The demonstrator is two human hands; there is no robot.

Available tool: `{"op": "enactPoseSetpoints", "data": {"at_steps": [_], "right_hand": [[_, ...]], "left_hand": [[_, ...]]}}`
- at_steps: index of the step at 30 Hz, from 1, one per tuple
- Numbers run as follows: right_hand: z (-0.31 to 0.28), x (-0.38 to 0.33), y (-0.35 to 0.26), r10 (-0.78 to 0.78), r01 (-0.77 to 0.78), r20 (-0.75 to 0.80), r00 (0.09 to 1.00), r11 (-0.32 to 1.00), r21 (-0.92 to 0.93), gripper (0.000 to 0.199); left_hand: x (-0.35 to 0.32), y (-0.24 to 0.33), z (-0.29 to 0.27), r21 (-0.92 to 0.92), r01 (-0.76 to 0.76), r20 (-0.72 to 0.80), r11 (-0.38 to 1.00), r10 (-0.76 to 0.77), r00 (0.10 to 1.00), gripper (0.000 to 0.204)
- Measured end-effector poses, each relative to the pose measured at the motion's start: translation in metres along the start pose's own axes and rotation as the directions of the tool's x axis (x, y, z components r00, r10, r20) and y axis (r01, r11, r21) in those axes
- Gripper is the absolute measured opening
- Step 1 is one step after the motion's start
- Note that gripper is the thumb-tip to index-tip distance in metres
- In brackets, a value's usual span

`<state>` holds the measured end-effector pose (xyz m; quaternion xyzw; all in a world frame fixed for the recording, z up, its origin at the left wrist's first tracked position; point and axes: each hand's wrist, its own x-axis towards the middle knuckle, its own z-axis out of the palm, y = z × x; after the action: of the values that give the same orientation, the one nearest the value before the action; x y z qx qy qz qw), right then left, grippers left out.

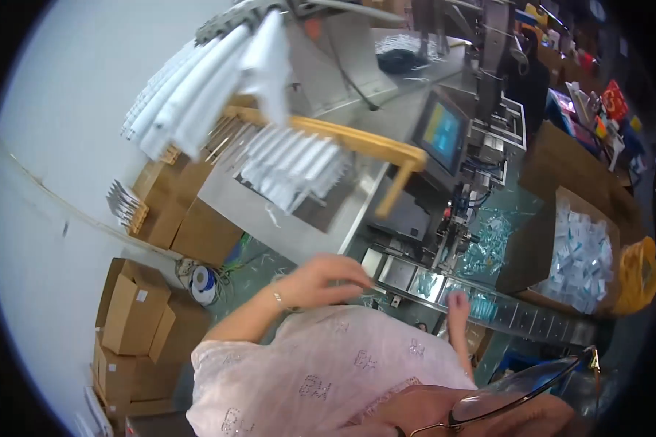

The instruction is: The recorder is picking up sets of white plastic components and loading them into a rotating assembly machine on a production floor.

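My left hand (pixel 326 280) is at the near left end of a metal conveyor track (pixel 521 318). Its fingers stretch toward the track's edge, the thumb stands apart from them, and nothing shows between them. Over the nearer side of the track is my right hand (pixel 457 304), small and blurred, so its grip does not show. Small clear and teal pieces (pixel 481 306) lie in the track's slots beside it. A machine head (pixel 452 229) with fittings stands just behind the track.
A lit control screen (pixel 442 132) faces the track. Left of it, a yellow rack (pixel 335 131) bears rows of white sleeves (pixel 291 164). Teal pieces (pixel 488 240) are heaped behind the track. At right stands a carton of small clear packets (pixel 582 255); brown cartons (pixel 135 320) stand at left.
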<state>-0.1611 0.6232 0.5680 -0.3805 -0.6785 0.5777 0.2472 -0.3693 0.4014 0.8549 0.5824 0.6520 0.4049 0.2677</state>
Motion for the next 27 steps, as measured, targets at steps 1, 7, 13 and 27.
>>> {"op": "enactPoseSetpoints", "data": {"at_steps": [1,7,13,27], "right_hand": [[0.013,0.006,-0.056,-0.12,0.122,-0.053,0.991,0.992,0.026,0.014],[0.127,-0.012,-0.264,-0.823,0.815,0.084,0.562,0.535,-0.222,0.012],[0.222,-0.012,-0.289,-0.733,0.62,0.104,0.672,0.48,-0.62,0.017],[0.228,-0.067,-0.298,-0.306,0.228,0.055,0.951,0.807,0.544,0.012]], "left_hand": [[-0.02,-0.012,-0.025,0.076,0.047,-0.104,0.996,-0.039,0.994,0.009],[-0.09,-0.144,-0.195,0.628,0.311,-0.588,0.713,0.173,0.79,0.013],[-0.062,-0.293,-0.289,0.97,0.001,-0.119,0.243,0.469,0.875,0.024],[-0.085,-0.195,-0.259,-0.887,-0.126,-0.247,0.445,-0.224,0.943,0.013]]}}
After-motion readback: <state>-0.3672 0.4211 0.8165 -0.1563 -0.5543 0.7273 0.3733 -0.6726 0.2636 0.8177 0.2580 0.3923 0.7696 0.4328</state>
